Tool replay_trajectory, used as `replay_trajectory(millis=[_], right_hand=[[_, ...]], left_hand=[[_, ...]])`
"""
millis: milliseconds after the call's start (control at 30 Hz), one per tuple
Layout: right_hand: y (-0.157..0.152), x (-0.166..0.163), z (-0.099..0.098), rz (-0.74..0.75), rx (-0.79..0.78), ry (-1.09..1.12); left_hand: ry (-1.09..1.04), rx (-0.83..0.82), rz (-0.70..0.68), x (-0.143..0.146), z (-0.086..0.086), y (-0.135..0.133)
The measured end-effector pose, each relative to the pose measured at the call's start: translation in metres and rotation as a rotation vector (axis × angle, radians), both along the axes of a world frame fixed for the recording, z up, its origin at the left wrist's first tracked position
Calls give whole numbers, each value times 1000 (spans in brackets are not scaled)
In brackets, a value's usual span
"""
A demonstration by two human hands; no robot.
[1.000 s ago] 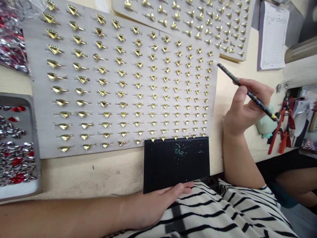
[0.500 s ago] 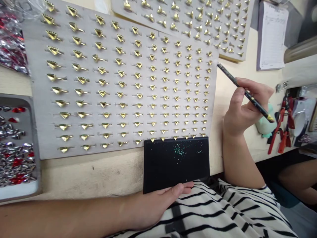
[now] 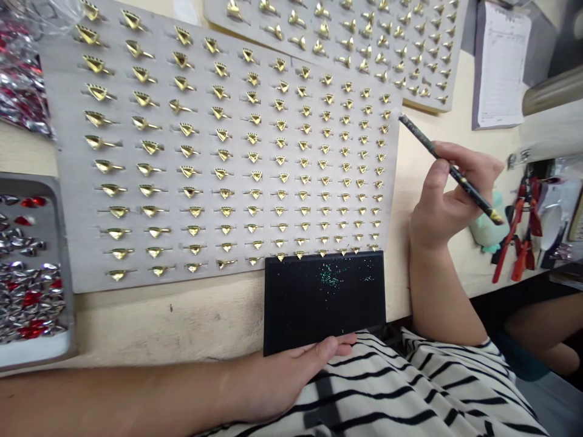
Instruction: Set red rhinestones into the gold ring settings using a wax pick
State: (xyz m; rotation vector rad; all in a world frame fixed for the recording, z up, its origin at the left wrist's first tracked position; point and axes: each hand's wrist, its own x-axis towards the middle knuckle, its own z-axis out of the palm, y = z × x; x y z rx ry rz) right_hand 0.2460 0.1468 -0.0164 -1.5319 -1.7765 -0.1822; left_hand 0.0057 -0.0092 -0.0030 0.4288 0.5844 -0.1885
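Observation:
Pinched between the thumb and fingers of my right hand point(image 3: 455, 188) is a dark patterned pencil point(image 3: 426, 141). Its pale tip points up and left, near the right edge of a grey board point(image 3: 237, 176). Many gold rings point(image 3: 257, 176) with triangular heads stand in rows in that board. My left hand point(image 3: 303, 370) holds the near edge of a black tray point(image 3: 314, 315), with some fingers hidden beneath it. Tiny green glittering stones point(image 3: 330, 276) lie scattered on the black surface, whose far edge meets the lowest ring row.
A second ring board point(image 3: 310, 27) lies behind. At left stand a grey tray point(image 3: 68, 303) of clear and red stones and a bag of stones point(image 3: 22, 79). Red-handled pliers point(image 3: 512, 233), a mint-green lump point(image 3: 489, 227) and a paper pad point(image 3: 501, 67) are at right. Another person's limb point(image 3: 546, 328) shows lower right.
Almost nothing differs. Both hands, the pencil and the black tray stay in place; the other person's limb at the lower right has shifted slightly.

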Motion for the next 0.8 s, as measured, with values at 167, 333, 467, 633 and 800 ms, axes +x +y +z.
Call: replay_trajectory(millis=[167, 333, 467, 633, 800], right_hand=[[1, 0, -1, 12, 24, 7], [1, 0, -2, 28, 22, 23], [0, -1, -1, 16, 12, 0], [0, -1, 0, 22, 0, -5], [1, -1, -1, 24, 16, 12]], left_hand=[[-20, -10, 15, 1, -2, -1], [-23, 7, 5, 1, -4, -3], [-33, 0, -14, 0, -2, -1], [-35, -2, -1, 0, -1, 1], [-31, 12, 6, -1, -2, 0]])
